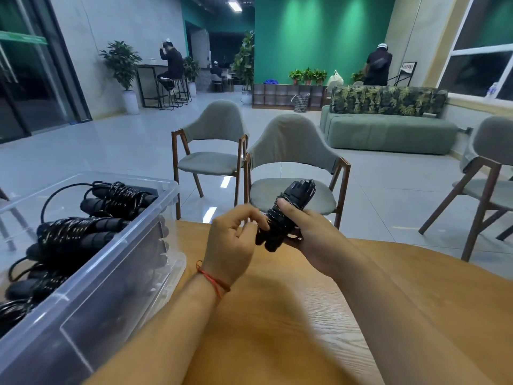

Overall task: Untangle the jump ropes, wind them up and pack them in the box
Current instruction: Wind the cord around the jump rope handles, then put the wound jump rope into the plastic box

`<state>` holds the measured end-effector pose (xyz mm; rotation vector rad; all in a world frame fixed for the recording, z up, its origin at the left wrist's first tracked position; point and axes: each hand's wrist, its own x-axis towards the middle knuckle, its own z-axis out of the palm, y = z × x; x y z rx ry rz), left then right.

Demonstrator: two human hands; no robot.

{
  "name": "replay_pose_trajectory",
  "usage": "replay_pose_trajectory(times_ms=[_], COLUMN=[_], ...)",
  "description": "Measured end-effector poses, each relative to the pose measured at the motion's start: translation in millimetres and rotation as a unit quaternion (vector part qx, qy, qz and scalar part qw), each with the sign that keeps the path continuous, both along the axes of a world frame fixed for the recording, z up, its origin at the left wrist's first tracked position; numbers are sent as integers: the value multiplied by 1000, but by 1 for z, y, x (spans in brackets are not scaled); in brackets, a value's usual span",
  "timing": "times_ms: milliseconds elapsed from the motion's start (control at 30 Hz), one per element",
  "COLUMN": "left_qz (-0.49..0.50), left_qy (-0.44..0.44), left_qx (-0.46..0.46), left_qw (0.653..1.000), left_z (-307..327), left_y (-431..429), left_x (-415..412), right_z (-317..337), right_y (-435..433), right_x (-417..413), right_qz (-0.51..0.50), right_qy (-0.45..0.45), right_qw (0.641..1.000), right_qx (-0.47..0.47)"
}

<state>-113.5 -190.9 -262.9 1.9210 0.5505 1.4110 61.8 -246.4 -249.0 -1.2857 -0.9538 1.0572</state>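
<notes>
A black jump rope [288, 209], wound round its two handles into a bundle, is held above the far edge of the wooden table [305, 315]. My right hand [308, 234] grips the bundle from the right, thumb laid along its top. My left hand [236, 240] pinches the bundle's lower left end with curled fingers; a red string circles that wrist. At the left stands a clear plastic box [91, 273] holding several wound black jump ropes [83, 232], with some loose loops of cord sticking out.
Two grey-green chairs [291, 162] with wooden legs stand just beyond the table, a third at the right edge [488, 176]. Farther back are a green sofa [388, 134], potted plants and several people. The box overhangs the table's left side.
</notes>
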Motion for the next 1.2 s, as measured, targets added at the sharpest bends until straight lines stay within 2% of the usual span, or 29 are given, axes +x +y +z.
replay_pose_trajectory(times_ms=[100,200,267,367,467,667,833,933,1000,1100,1200], left_qz=[66,18,-23,-53,-31,38,65,96,154,258,308], left_qy=[15,39,39,28,48,-2,-31,9,28,33,116], left_qx=[-56,-157,-183,-169,-131,-51,-76,-111,-134,-117,-47], left_qw=[996,987,982,984,990,998,995,989,979,959,943], left_z=[22,48,63,80,97,125,133,133,135,134,127], left_y=[-4,-18,-29,-42,-51,-77,-87,-84,-80,-73,-67], left_x=[6,7,2,-17,-45,-105,-174,-225,-259,-303,-335], right_z=[16,38,55,80,101,129,144,150,155,158,153], right_y=[-7,-20,-32,-49,-63,-74,-64,-51,-42,-27,-6], right_x=[2,-5,-15,-34,-56,-116,-175,-213,-239,-278,-311], right_qz=[-25,-17,-2,20,16,9,48,69,64,104,146], right_qy=[-18,-19,-37,-29,6,12,-34,-116,-236,-439,-584], right_qw=[1000,999,998,995,992,981,975,975,959,884,791], right_qx=[1,23,50,96,124,195,214,174,144,123,112])
